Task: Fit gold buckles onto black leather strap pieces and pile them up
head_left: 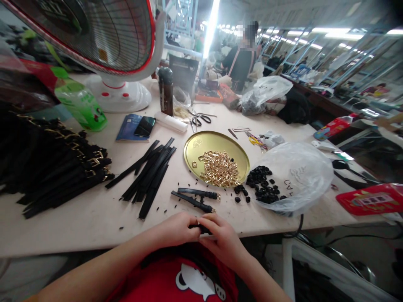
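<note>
Hands: two, left hand [179, 228] and right hand [222, 238], nearly together over the near edge of the surface [78, 235]. Fingers of both: closed on one black part [204, 229], mostly hidden; cannot tell its full shape. Directly beyond: buckled straps [197, 192], quantity two, lying side by side, buckle ends to the right. Beyond these: round tray [217, 141], quantity one, carrying a heap of gold buckles [220, 167], too many to count, plus one buckle apart at left. To the right: clear plastic bag [310, 176], quantity one, with dozens of chunky black pieces [262, 176]; about five more outside, beside the tray. To the left: black strips [149, 174], roughly ten, overlapping; farther left, one large strap bundle [56, 167]. Widest room: along the near edge, left of the left hand. Narrow gap only between tray and buckled straps; tray and bag almost touching.
</note>
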The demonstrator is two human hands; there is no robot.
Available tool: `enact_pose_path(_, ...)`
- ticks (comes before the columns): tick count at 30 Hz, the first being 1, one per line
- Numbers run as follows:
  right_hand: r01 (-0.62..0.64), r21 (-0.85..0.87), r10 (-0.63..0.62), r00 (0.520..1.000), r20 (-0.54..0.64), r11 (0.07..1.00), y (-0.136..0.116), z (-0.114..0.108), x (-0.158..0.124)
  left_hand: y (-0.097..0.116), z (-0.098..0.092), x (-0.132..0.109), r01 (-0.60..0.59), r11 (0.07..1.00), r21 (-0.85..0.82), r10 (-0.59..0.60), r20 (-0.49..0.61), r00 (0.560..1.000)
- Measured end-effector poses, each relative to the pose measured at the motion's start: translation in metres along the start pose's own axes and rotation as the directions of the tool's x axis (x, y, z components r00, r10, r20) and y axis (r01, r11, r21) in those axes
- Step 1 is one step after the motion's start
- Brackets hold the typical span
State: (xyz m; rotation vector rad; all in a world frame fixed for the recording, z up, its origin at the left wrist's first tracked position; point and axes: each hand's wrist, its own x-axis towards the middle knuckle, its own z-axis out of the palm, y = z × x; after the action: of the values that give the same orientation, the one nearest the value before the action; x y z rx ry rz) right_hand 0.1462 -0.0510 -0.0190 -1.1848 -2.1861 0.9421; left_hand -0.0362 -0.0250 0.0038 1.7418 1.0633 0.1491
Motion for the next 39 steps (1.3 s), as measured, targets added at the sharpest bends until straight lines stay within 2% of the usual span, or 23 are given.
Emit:
enact_pose_path(2, 0.099, -0.139, -0.095, 0.995, 0.035, 0.985, -0.003, -0.001, 0.001, 0.002, 0.002, -0.002, -0.029, 0.994, -0.107, 0.031, 0.017, 0.999)
enact_pose_path(4, 0.141, -0.231, -0.137, 0.990, 0.031, 0.963, -0.005, 0.001, 0.000, 0.001, 0.005, -0.005, -0.020, 0.987, -0.160, 0.019, -0.006, 1.000)
enact_pose_path(11, 0.214, -0.451, -0.234, 0.972, 0.013, 0.866, -0.004, 0.004, -0.007, -0.005, 0.014, -0.012, 0.057, 0.981, -0.188, -0.069, -0.059, 0.996)
enact_pose_path(15, 0.231, -0.464, -0.260, 0.966, 0.001, 0.855, -0.015, -0.004, -0.005, -0.003, 0.013, -0.013, 0.038, 0.983, -0.177, -0.049, -0.054, 0.997)
enact_pose_path(20, 0.273, -0.450, -0.271, 0.960, 0.071, 0.851, -0.022, -0.001, -0.007, -0.003, 0.018, -0.015, 0.027, 0.996, -0.080, -0.031, -0.058, 0.998)
enact_pose_path(26, 0.250, -0.494, -0.253, 0.965, 0.061, 0.833, -0.009, 0.009, -0.007, -0.006, 0.022, -0.012, 0.043, 0.999, 0.013, -0.041, -0.148, 0.988)
enact_pose_path(34, 0.286, -0.481, -0.267, 0.958, 0.108, 0.829, 0.001, 0.003, -0.004, -0.010, 0.015, -0.007, 0.045, 0.999, 0.008, -0.044, -0.090, 0.995)
enact_pose_path(37, 0.291, -0.483, -0.287, 0.954, 0.084, 0.826, 0.005, -0.001, 0.003, -0.007, 0.011, -0.001, 0.053, 0.996, 0.072, -0.045, -0.100, 0.994)
enact_pose_path(39, 0.285, -0.516, -0.304, 0.951, 0.048, 0.808, 0.011, -0.005, 0.011, -0.005, 0.001, 0.003, 0.056, 0.991, 0.122, -0.040, -0.124, 0.991)
